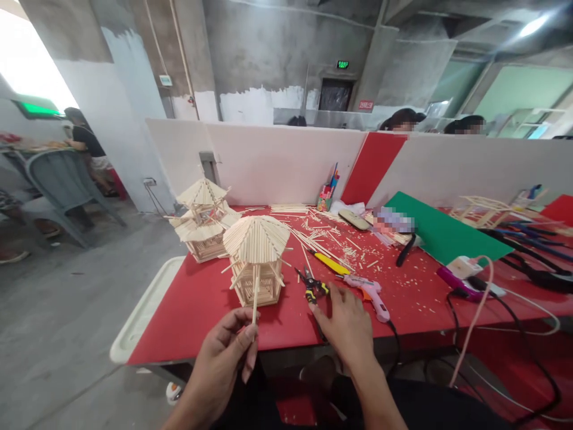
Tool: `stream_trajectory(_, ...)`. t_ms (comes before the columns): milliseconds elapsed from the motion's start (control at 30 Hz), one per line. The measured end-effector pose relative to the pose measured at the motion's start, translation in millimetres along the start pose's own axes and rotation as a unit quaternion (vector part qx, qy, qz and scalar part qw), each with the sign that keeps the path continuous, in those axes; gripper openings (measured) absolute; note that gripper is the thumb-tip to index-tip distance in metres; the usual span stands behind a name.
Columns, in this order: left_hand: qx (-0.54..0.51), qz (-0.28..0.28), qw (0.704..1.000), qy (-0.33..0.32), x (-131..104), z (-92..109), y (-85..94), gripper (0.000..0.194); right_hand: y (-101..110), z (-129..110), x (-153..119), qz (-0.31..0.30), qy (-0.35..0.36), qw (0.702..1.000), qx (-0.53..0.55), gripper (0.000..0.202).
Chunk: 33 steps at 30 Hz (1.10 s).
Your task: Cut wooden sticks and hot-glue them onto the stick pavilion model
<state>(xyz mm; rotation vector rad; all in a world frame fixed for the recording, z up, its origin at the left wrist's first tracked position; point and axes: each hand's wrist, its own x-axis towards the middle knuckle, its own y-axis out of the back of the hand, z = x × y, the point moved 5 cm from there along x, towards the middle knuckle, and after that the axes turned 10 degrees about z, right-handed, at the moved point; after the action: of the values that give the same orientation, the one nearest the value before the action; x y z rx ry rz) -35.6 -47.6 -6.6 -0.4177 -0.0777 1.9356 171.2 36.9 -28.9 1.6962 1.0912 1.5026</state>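
Note:
Between its thumb and fingers, my left hand (230,346) pinches a thin wooden stick (255,298) held upright at the table's front edge. Behind the stick stands a small pavilion of wooden sticks (257,245) with a pointed roof. A second, tiered stick pavilion (203,221) is behind it to the left. My right hand (344,319) is on the black and yellow pliers (312,288), fingers around their handles. Right of the pliers lies a pink glue gun (369,292), and a yellow utility knife (330,263) is just beyond them.
Loose sticks (313,239) and scraps cover the middle of the red table (179,322). A green board (443,230), a power strip (465,280) and cables are at right. A white partition (277,164) runs behind; people are beyond it and at far left.

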Motion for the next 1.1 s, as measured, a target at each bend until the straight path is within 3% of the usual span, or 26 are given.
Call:
stream_trajectory(200,-0.013,-0.044,0.998,0.038,1,-16,-10.2,0.034,-11,1,4,-0.136,0.008,0.99,-0.046,0.071)
stream_trajectory(333,-0.03,-0.062,0.996,0.064,7,-27,-21.2,0.03,-13,4,5,-0.176,-0.004,0.984,-0.027,0.075)
stream_trajectory(467,-0.067,-0.048,0.994,0.068,16,-27,-25.1,0.03,-14,12,12,-0.165,-0.05,0.984,0.043,0.066)
stream_trajectory(600,-0.094,-0.023,0.993,0.072,22,-24,-24.0,0.03,-13,28,9,-0.189,-0.065,0.972,0.125,0.04)
stream_trajectory(667,-0.106,-0.008,0.992,0.071,25,-23,-22.6,0.031,-11,39,0,-0.209,-0.073,0.947,0.235,0.037)
stream_trajectory(733,-0.119,0.007,0.99,0.069,27,-21,-21.1,0.032,-7,48,-13,-0.219,-0.101,0.87,0.431,0.045)
stream_trajectory(800,-0.125,0.016,0.99,0.068,29,-20,-20.1,0.034,-3,55,-27,-0.23,-0.111,0.789,0.558,0.057)
stream_trajectory(867,-0.124,0.016,0.99,0.069,30,-20,-20.1,0.034,0,59,-40,-0.252,-0.117,0.753,0.597,0.069)
stream_trajectory(1000,-0.125,0.018,0.989,0.072,32,-18,-20.0,0.034,7,54,-54,-0.277,-0.129,0.735,0.606,0.075)
stream_trajectory(1100,-0.13,0.028,0.988,0.075,32,-17,-18.9,0.035,15,46,-56,-0.257,-0.107,0.77,0.574,0.073)
